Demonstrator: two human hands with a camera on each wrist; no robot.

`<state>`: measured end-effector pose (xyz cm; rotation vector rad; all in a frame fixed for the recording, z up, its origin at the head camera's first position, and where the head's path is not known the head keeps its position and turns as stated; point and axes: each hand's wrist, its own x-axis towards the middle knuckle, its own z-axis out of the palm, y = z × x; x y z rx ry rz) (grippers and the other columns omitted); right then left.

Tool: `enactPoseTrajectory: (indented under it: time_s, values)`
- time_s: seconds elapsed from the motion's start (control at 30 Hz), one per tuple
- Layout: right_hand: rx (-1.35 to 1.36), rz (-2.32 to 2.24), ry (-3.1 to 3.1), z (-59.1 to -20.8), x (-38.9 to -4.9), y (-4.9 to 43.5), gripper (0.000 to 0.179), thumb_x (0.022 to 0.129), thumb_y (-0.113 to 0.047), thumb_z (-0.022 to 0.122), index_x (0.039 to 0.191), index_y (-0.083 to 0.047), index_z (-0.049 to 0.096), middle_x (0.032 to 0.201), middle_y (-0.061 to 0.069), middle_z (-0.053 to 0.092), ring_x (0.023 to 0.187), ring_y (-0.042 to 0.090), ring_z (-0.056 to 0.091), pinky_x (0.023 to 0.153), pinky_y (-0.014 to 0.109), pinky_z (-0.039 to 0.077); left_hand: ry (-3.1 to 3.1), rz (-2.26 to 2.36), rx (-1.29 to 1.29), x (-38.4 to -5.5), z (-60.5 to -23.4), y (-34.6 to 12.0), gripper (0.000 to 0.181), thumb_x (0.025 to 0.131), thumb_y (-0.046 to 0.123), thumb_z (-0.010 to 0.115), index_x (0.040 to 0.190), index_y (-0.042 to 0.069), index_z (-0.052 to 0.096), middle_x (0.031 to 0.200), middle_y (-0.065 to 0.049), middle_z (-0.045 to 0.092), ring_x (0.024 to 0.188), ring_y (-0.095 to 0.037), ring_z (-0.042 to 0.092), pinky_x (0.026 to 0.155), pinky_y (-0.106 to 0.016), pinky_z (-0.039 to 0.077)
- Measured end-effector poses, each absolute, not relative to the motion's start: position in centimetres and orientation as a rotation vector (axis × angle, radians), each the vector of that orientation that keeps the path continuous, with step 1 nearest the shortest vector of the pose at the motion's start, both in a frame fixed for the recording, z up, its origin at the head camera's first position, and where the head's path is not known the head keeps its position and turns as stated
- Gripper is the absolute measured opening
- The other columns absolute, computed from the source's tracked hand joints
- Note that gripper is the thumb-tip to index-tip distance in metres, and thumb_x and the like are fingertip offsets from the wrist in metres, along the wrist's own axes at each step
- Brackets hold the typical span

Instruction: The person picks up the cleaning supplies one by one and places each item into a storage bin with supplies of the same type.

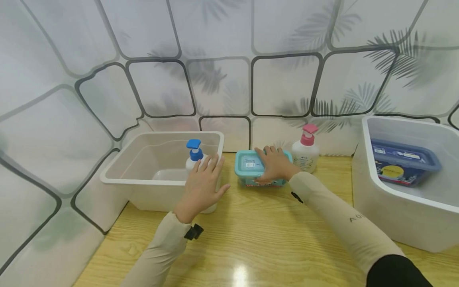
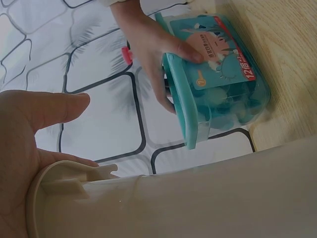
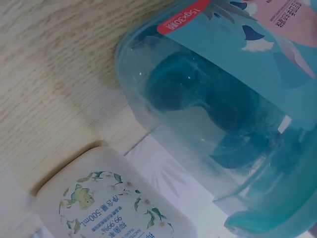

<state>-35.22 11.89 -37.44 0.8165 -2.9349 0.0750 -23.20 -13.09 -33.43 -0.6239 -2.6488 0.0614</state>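
The laundry-pod tub, teal-lidded, is located near the back edge of the wooden table, between the left white bin and the pink-pump bottle. It is gripped across its lid by the right hand; whether its base touches the table cannot be told. In the left wrist view the thumb is seen pressed on the front label, with fingers bent behind the lid, a grip only partly shown in the head view. The left hand is laid over the right end of the left bin's near rim, fingers extended and slightly parted, thumb held out to the side. Blue pods are made visible through the tub's clear wall by the right wrist view, along with a "500ml" marking and floral print on the bottle. Only in the head view are recorded the blue-pump bottle inside the left bin, and the navy tub inside the right white bin. The left bin is placed at the table's back left corner; the right bin, toward its right side. Light wood grain is noted, with glare toward the near edge. The table is backed by a pale sheet printed with grey rounded outlines and palm fronds.
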Motion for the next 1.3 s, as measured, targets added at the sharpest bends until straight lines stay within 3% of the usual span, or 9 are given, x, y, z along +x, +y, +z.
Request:
enactPoseTrajectory:
  time_s: [0.87, 1.3]
  values:
    - [0.841, 0.010, -2.782, -38.2, -34.5, 12.0, 0.111, 0.060, -0.064, 0.072, 0.145, -0.006, 0.030, 0.122, 0.024, 0.048, 0.112, 0.039, 0.047, 0.089, 0.056, 0.038, -2.650, 0.041, -0.620, -23.2, -33.5, -13.1, 0.075, 0.085, 0.047, 0.063, 0.144, 0.007, 0.038, 0.146, -0.014, 0.042, 0.133, -0.033, 0.042, 0.111, -0.051, 0.031]
    - [0.814, -0.011, -2.774, -38.6, -34.1, 11.9, 0.113, 0.059, -0.067, 0.070, 0.145, -0.007, 0.029, 0.124, 0.024, 0.048, 0.115, 0.039, 0.046, 0.091, 0.055, 0.039, -2.648, 0.049, -0.624, -23.1, -33.5, -13.1, 0.075, 0.086, 0.048, 0.062, 0.144, 0.006, 0.038, 0.146, -0.014, 0.042, 0.134, -0.033, 0.041, 0.111, -0.051, 0.031]
